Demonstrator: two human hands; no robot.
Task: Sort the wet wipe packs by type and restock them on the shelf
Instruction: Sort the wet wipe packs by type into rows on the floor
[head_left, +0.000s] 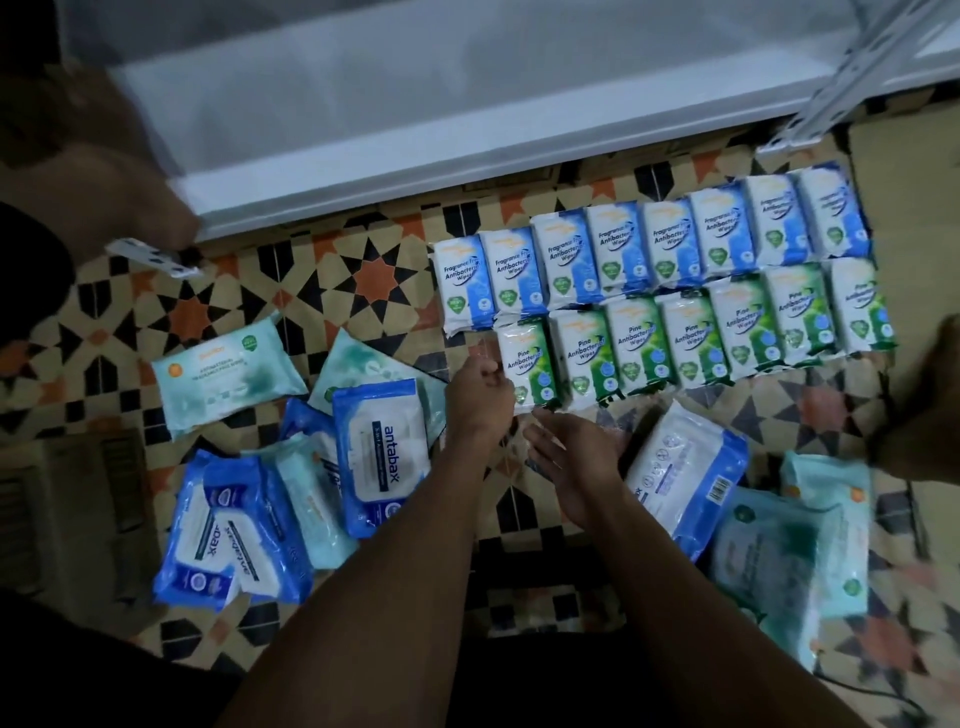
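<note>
Two rows of small packs lie on the patterned floor: blue Fragrance Free packs (649, 249) behind, green Pine packs (727, 327) in front. My left hand (480, 395) curls its fingers on the left edge of the leftmost green Pine pack (535, 358). My right hand (571, 457) lies flat just below that pack, fingers straight and holding nothing. Large blue antabax packs (379, 457) and teal packs (228, 379) lie loose to the left. One antabax pack (685, 473) lies face down at the right. The white shelf (415, 130) stands beyond the rows.
More teal packs (789, 561) are piled at the lower right. A blurred limb of another person (104, 171) is at the upper left, above a white bracket (150, 257). A dark blurred shape (924, 405) sits at the right edge. A floor grate (67, 493) is at the left.
</note>
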